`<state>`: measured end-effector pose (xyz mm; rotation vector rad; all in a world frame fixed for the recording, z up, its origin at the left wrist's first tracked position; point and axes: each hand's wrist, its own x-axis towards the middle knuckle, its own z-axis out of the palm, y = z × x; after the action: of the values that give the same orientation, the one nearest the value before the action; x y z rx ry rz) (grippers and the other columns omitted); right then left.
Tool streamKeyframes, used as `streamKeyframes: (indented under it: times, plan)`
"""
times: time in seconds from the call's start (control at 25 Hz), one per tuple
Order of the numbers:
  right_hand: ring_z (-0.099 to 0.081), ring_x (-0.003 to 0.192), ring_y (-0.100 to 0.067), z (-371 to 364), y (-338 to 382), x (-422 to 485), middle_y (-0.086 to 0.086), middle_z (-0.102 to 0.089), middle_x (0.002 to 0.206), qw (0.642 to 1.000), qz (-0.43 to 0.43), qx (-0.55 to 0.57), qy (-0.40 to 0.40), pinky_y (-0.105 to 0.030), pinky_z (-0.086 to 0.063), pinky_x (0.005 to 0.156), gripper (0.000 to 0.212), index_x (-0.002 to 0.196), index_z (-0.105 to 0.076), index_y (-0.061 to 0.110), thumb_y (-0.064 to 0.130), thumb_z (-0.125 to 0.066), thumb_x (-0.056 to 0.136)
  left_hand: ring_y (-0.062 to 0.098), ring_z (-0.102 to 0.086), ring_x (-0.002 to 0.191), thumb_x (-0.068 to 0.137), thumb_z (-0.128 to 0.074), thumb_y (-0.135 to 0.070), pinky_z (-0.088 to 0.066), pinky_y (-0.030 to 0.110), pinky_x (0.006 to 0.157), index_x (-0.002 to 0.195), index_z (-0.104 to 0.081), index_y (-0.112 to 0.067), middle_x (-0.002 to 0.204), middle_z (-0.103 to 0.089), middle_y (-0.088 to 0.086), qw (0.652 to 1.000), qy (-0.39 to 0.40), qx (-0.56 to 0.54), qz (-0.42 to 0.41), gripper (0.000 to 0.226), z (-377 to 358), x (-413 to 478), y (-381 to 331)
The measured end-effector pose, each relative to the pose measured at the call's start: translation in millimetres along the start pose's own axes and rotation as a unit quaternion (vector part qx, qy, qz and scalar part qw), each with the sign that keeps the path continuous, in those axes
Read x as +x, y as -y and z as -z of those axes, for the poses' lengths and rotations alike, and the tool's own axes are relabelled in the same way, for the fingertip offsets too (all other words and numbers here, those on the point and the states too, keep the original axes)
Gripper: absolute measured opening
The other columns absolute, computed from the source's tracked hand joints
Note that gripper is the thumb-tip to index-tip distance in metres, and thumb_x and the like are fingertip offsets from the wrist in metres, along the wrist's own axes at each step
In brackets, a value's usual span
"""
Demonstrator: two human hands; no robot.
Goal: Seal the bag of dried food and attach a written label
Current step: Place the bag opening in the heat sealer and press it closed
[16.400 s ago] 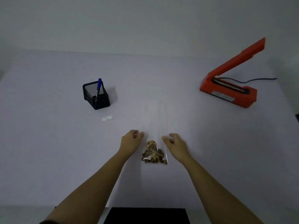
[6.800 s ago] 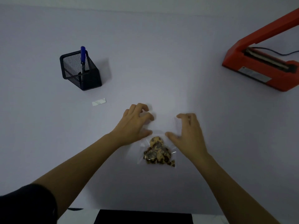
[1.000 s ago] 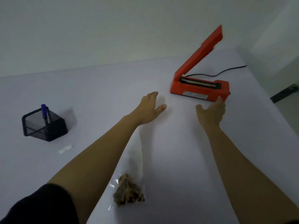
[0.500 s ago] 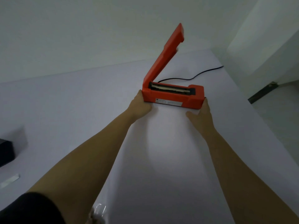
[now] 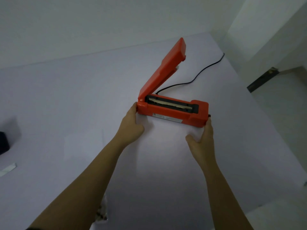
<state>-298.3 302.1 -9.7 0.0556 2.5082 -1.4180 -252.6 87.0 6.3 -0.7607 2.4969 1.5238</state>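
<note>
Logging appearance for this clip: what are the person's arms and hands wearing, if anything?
Nothing is worn on the left hand or the right hand: no gloves and no rings that can be made out. The wrists show no watch or band, and both forearms are uncovered. A sliver of dark sleeve shows at the bottom edge, on the left arm.

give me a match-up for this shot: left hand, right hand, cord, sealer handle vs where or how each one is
1 left hand
2 right hand
3 cord
4 sealer handle

a raised, tilted up
b black, trails behind the sealer
c at the sealer's hinge end
d at the sealer's end away from the hinge

Pairs: 1-c, 2-d, 3-b, 4-a
</note>
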Motion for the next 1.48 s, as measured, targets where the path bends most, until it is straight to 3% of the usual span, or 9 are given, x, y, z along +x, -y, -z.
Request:
streamKeyframes:
  times: [0.12,0.28,0.36,0.48,0.64,0.76,0.92,1.16,1.48]
  plan:
    - [-0.012,0.142,-0.021,-3,0,-8,-0.009,-0.011,0.156,0.996,-0.028,-0.018,-0.078,-0.033,-0.013,0.114,0.088,0.147,-0.005,0.010,0.008,-0.064,0.082,0.021,-0.021,0.142,0.083,-0.053,0.003,-0.025,0.037,0.114,0.149,-0.005,-0.015,0.157,-0.016,0.005,0.999,-0.031,0.038,0.013,0.083,12,-11,8]
    - [-0.041,0.124,-0.025,-28,9,-45,-0.015,-0.035,0.138,0.984,-0.059,0.027,-0.164,-0.039,-0.037,0.104,0.069,0.141,-0.026,0.006,0.008,-0.063,0.082,0.021,-0.040,0.131,0.088,-0.053,-0.002,-0.037,0.035,0.107,0.146,-0.020,-0.010,0.147,-0.036,0.009,0.980,-0.190,0.049,-0.019,0.067,56,-43,36]
    - [-0.044,0.119,-0.022,-61,16,-73,-0.013,-0.042,0.130,0.995,-0.030,0.018,-0.092,-0.039,-0.040,0.101,0.065,0.138,-0.031,0.006,0.007,-0.063,0.082,0.022,-0.048,0.122,0.089,-0.054,-0.005,-0.040,0.032,0.100,0.143,-0.029,-0.008,0.139,-0.045,0.012,0.964,-0.261,0.061,0.004,0.060,87,-70,64]
    - [-0.051,0.101,-0.016,-112,32,-105,-0.005,-0.052,0.111,0.998,-0.016,0.005,0.057,-0.034,-0.045,0.090,0.063,0.137,-0.032,0.009,0.010,-0.064,0.082,0.025,-0.053,0.113,0.090,-0.054,-0.010,-0.040,0.030,0.093,0.138,-0.038,-0.006,0.131,-0.051,0.015,0.940,-0.313,0.068,0.114,0.051,118,-109,111]
    - [-0.057,0.082,-0.016,-153,50,-122,0.001,-0.062,0.088,0.980,-0.040,-0.066,0.184,-0.026,-0.042,0.077,0.056,0.128,-0.038,0.013,0.035,-0.063,0.084,0.024,-0.058,0.098,0.092,-0.053,-0.017,-0.045,0.033,0.088,0.129,-0.051,-0.006,0.115,-0.062,0.015,0.941,-0.275,0.073,0.181,0.039,120,-147,151]
    - [-0.057,0.081,-0.016,-170,58,-123,0.010,-0.059,0.075,0.974,-0.049,-0.097,0.196,-0.027,-0.043,0.078,0.053,0.120,-0.044,0.010,0.040,-0.065,0.082,0.020,-0.056,0.087,0.088,-0.059,-0.031,-0.043,0.027,0.078,0.120,-0.056,-0.004,0.102,-0.064,0.011,0.944,-0.255,0.070,0.199,0.041,111,-157,160]
    - [-0.060,0.084,-0.017,-185,62,-118,0.011,-0.057,0.073,0.974,-0.069,-0.092,0.195,-0.031,-0.049,0.084,0.048,0.111,-0.052,0.012,0.035,-0.074,0.075,0.022,-0.057,0.090,0.080,-0.067,-0.042,-0.042,0.026,0.075,0.116,-0.053,-0.007,0.098,-0.060,0.008,0.950,-0.220,0.036,0.220,0.052,99,-152,154]
    - [-0.065,0.077,-0.013,-180,50,-119,0.002,-0.070,0.079,0.978,-0.056,-0.014,0.200,-0.024,-0.049,0.074,0.008,0.083,-0.068,0.019,0.025,-0.070,0.080,0.015,-0.061,0.076,0.085,-0.065,-0.027,-0.051,0.026,0.067,0.087,-0.064,-0.015,0.079,-0.064,-0.002,0.961,-0.160,-0.116,0.194,0.013,105,-156,152]
    - [-0.059,0.067,-0.007,-115,31,-103,0.003,-0.066,0.071,0.971,-0.119,0.145,0.147,-0.027,-0.051,0.075,0.006,0.078,-0.069,0.022,0.022,-0.067,0.083,0.017,-0.069,0.077,0.092,-0.055,-0.011,-0.052,0.019,0.065,0.090,-0.062,-0.006,0.088,-0.073,0.012,0.962,-0.021,-0.253,0.099,0.008,77,-127,106]
